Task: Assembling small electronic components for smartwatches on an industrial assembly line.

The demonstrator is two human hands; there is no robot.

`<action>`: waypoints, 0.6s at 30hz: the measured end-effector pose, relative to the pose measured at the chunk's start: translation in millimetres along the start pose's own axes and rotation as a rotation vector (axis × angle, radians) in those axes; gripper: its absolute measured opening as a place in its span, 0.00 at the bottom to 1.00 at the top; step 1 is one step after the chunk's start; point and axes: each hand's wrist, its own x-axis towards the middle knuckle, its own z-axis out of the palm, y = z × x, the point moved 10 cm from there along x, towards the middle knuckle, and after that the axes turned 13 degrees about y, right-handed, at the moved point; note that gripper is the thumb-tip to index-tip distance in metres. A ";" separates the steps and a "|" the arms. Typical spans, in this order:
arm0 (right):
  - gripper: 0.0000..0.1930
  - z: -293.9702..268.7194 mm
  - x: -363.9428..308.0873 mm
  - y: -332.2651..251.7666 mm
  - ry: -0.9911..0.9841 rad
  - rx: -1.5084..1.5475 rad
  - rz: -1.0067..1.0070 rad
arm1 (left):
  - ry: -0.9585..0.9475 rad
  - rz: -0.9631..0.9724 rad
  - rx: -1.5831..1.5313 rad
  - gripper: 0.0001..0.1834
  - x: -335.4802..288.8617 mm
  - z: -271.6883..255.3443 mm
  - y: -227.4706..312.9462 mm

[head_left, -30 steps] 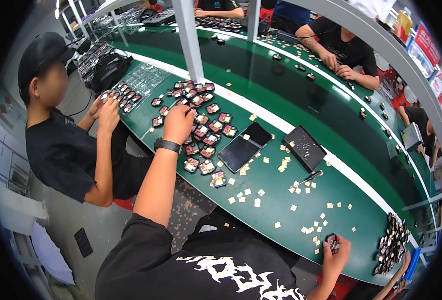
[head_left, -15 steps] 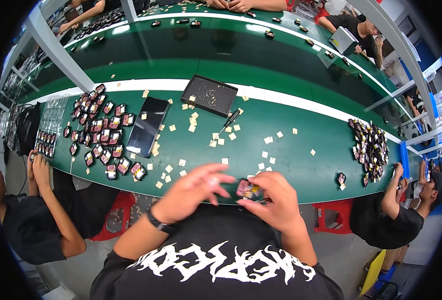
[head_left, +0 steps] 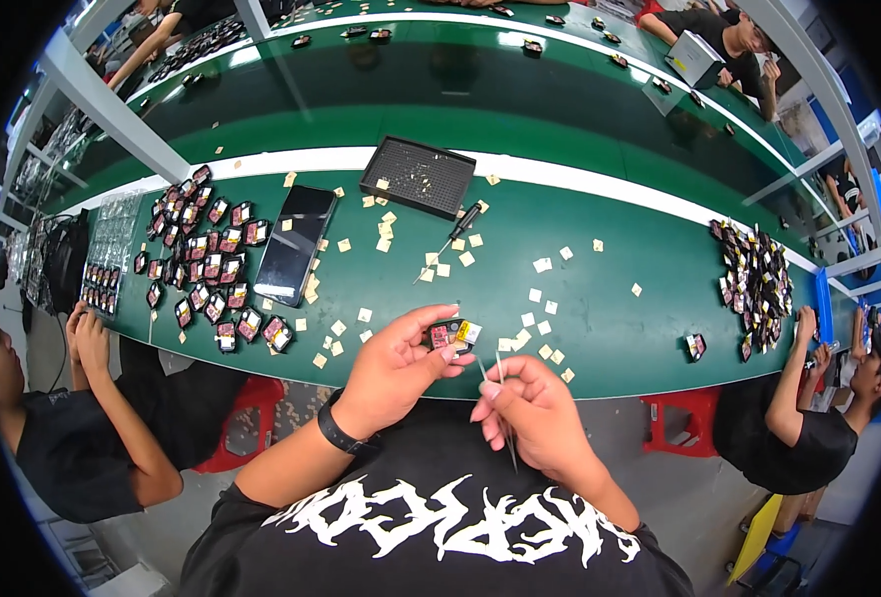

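Observation:
My left hand [head_left: 386, 373] is closed around the edges of a small black electronic module [head_left: 444, 336], which has a reddish face and a yellow-and-white label. A slim pair of metal tweezers [head_left: 482, 370] is pinched in my right hand [head_left: 538, 406]. Their two points are parted and reach up close to the module, and the back end sticks out below my fingers. Both hands are over the front edge of the green table [head_left: 401, 289]. Small square cream pieces [head_left: 544, 326] lie scattered beyond them.
Left stands a pile of similar modules [head_left: 207, 259], beside a dark phone [head_left: 296, 244]. A black tray [head_left: 419, 177] and a screwdriver [head_left: 450, 242] lie ahead. Another module pile [head_left: 754, 284] is at right, with one module [head_left: 695, 346] apart. Co-workers sit on both sides.
The module has passed from my right hand to my left, which has closed on it. My right hand has drawn slightly down and now shows the tweezers. The view has shifted a little.

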 end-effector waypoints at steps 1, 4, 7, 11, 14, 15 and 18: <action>0.08 7.2 -0.9 5.7 -0.047 0.032 0.062 | -0.001 0.038 0.005 0.22 -0.6 1.5 1.9; 0.08 14.9 4.5 7.0 -0.060 0.074 0.066 | -0.013 0.093 0.026 0.22 -4.5 6.1 4.0; 0.07 16.5 8.7 7.9 -0.072 0.125 0.085 | -0.044 0.162 0.051 0.21 -10.8 12.1 6.7; 0.09 15.5 9.7 6.2 -0.014 0.236 0.102 | -0.015 0.296 0.132 0.19 -16.2 14.8 12.9; 0.10 11.8 12.1 11.4 0.017 0.246 0.045 | 0.020 0.262 0.090 0.19 -18.2 12.7 12.2; 0.11 9.2 11.9 8.5 0.034 0.260 -0.007 | 0.028 0.225 0.105 0.18 -17.7 12.5 9.9; 0.11 8.2 10.7 4.5 0.069 0.177 -0.083 | 0.032 0.048 -0.007 0.19 -15.5 8.6 -2.5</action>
